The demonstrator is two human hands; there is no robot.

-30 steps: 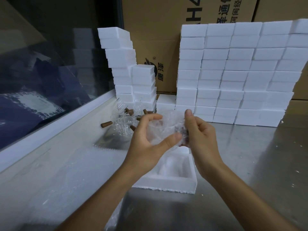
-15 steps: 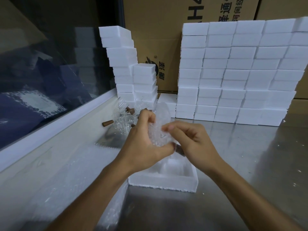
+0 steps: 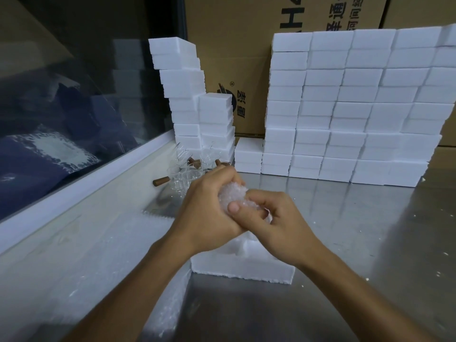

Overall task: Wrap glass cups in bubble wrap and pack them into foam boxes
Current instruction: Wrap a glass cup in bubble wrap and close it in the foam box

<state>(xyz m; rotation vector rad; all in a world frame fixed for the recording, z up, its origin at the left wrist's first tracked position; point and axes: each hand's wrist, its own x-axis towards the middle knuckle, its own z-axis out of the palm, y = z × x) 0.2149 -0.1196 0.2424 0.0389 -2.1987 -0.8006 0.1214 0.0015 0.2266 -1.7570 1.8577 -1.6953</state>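
The left hand [image 3: 209,208] and the right hand [image 3: 276,223] were both curled around a bubble-wrapped bundle [image 3: 233,195], with the right thumb pressing on the wrap. The cup inside was not visible. The hands were above an open foam box [image 3: 241,270] on the metal table [image 3: 345,243]. Beyond them stood unwrapped glass cups [image 3: 183,177] with brown handles, near the stacks of foam boxes [image 3: 345,107]. A sheet of bubble wrap [image 3: 111,255] lay at the left.

Bare steel table [image 3: 345,230] right; stacked foam boxes [image 3: 345,107] wall the back.
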